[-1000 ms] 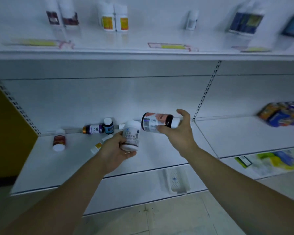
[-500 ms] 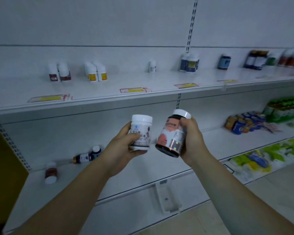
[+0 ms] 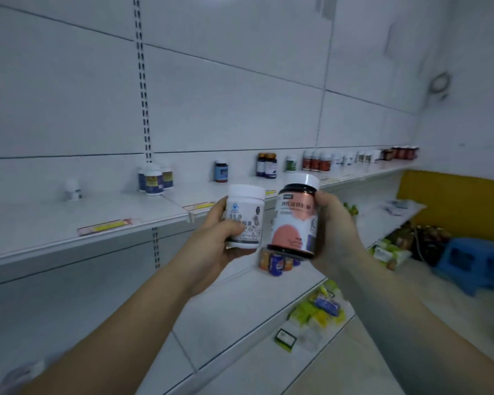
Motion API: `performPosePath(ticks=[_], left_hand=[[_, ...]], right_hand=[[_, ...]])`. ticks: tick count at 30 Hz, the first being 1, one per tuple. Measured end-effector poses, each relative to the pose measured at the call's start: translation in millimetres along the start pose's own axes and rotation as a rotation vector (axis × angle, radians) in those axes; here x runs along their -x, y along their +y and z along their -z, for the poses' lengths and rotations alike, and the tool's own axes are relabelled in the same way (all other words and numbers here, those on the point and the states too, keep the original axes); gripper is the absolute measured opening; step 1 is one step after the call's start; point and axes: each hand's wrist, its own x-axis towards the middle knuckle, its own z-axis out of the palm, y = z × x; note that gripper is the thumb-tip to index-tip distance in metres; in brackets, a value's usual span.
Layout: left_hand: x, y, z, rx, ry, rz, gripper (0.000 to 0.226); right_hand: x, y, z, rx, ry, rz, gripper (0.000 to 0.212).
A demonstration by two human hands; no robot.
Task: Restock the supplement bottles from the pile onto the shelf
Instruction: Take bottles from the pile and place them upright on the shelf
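Along the white shelf (image 3: 54,223), bottles stand from a blue-labelled cluster (image 3: 154,178) rightward. In front of the shelf edge, the left hand (image 3: 214,238) wraps a white bottle (image 3: 246,216) upright; just beside it, the right hand (image 3: 332,223) grips a dark pink-labelled bottle (image 3: 295,215), slightly tilted. A blue stool (image 3: 474,260) stands far right.

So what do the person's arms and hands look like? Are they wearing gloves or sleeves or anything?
No gloves and no sleeves that can be seen. Both forearms are bare from the picture's bottom edge up to the wrists. The left hand and the right hand are bare too, with no ring, watch or bracelet showing. The picture is a bit blurry, so tiny details like the nails can't be made out.
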Motion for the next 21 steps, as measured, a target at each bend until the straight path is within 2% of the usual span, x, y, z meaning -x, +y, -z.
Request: performPosePath(ticks=[5, 8, 10, 15, 21], left_hand=[[-87, -50, -90, 0.018, -0.090, 0.047, 0.055], [-135, -78, -130, -0.012, -0.147, 0.080, 0.059], [-168, -97, -152, -0.021, -0.176, 0.097, 0.058], [-270, -147, -194, 0.008, -0.272, 0.100, 0.060], [-415, -192, -247, 0.057, -0.417, 0.088, 0.063]], right_hand=[[-32, -58, 95, 0.159, 0.102, 0.037, 0.039], [-57, -83, 143, 0.249, 0.153, 0.120, 0.020], [-78, -99, 175, 0.297, 0.187, 0.183, 0.015], [-147, -131, 249, 0.389, 0.241, 0.281, 0.037], [-246, -185, 334, 0.372, 0.405, 0.379, 0.028]])
